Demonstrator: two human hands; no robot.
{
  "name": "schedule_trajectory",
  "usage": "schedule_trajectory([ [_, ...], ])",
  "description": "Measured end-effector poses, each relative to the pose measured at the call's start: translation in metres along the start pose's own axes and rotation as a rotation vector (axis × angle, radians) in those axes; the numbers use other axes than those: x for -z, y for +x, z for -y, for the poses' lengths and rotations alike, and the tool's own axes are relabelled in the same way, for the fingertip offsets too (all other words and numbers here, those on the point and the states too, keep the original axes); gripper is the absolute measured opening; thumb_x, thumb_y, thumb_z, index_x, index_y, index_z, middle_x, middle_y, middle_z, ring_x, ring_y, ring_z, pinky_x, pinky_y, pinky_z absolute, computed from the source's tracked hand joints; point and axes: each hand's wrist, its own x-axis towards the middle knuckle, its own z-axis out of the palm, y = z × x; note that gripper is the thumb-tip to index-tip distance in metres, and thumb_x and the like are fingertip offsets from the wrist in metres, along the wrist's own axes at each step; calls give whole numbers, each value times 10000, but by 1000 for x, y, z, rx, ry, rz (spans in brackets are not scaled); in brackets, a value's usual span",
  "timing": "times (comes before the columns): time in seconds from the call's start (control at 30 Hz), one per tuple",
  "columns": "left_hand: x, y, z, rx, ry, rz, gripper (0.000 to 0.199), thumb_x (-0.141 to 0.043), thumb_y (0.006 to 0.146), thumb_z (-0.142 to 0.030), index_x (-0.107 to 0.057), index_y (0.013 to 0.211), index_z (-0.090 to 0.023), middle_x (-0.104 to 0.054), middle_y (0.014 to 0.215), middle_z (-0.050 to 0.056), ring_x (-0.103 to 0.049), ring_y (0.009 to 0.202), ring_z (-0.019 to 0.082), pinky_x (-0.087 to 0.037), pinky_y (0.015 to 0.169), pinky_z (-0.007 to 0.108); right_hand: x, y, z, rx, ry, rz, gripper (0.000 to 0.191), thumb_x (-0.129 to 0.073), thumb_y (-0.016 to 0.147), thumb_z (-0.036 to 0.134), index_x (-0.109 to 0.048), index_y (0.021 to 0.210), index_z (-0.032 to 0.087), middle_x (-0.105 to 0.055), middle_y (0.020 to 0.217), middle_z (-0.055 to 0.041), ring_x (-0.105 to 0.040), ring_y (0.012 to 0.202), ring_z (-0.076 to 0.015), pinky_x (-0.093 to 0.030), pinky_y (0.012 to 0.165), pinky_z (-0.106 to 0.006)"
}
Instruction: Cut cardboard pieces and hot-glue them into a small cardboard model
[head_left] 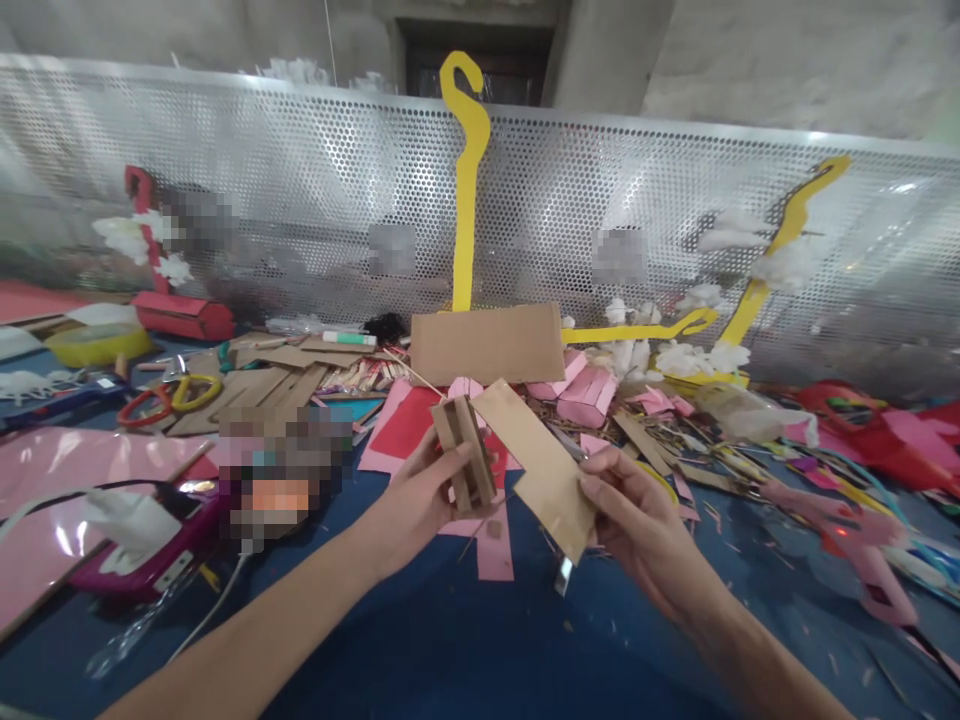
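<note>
My left hand [435, 475] is closed around a small folded cardboard block [465, 455] with open channels along its side. In my right hand [637, 510], thumb and fingers pinch a flat cardboard piece [536, 460] with a stepped edge, tilted beside the block. The two pieces come close together at the top; whether they touch I cannot tell. A thin grey strip and a shiny metal end [562, 576] show around the flat piece, their kind unclear. Beneath the hands lie pink paper [495, 550] and red paper [412, 430].
Behind stands a cardboard box [487, 343] with a tall yellow hook-shaped strip [466, 220]. A pink glue gun [847, 540] lies right, its red light on. Left are a purple power strip [150, 550], scissors [169, 395] and cardboard scraps. A perforated metal panel [315, 200] closes the back.
</note>
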Motion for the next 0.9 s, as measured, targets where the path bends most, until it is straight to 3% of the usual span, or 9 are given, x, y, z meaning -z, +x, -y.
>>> schedule_trajectory([
  [0.07, 0, -1, 1, -4, 79, 20, 483, -743, 935, -384, -545, 1360, -266, -702, 1225, 128, -721, 962, 275, -592, 875, 499, 0, 1, -3, 26, -50, 34, 330, -856, 839, 400, -592, 961, 245, -625, 748, 49, -607, 564, -103, -561, 508, -214],
  [0.2, -5, -3, 3, -1, 144, 58, 557, -715, 946, -433, -493, 1442, -310, -672, 1288, 124, -693, 1049, 298, -584, 852, 480, -3, 0, -10, -14, -182, 197, 422, -796, 905, 429, -552, 1202, 254, -691, 762, 46, -724, 629, -156, -608, 638, -288],
  [0.37, -5, -1, 3, 30, 127, -13, 570, -722, 918, -493, -533, 1415, -287, -690, 1155, 100, -645, 991, 263, -529, 786, 377, -9, -2, -13, -80, -267, 363, 300, -708, 964, 484, -605, 934, 204, -770, 815, -22, -744, 701, -159, -570, 677, -268],
  [0.7, -4, -2, 0, 60, 127, 30, 612, -675, 952, -461, -430, 1500, -342, -679, 1120, 82, -626, 928, 239, -499, 719, 333, -13, -4, -19, -89, -255, 354, 330, -680, 974, 522, -584, 969, 207, -774, 767, -24, -759, 694, -181, -580, 693, -303],
  [0.9, -4, -4, -1, 56, 123, 53, 566, -669, 959, -450, -467, 1474, -332, -697, 1166, 93, -645, 963, 251, -503, 798, 375, -15, -4, -18, -95, -276, 393, 305, -639, 1008, 503, -578, 983, 205, -790, 790, -40, -779, 739, -193, -576, 717, -306],
])
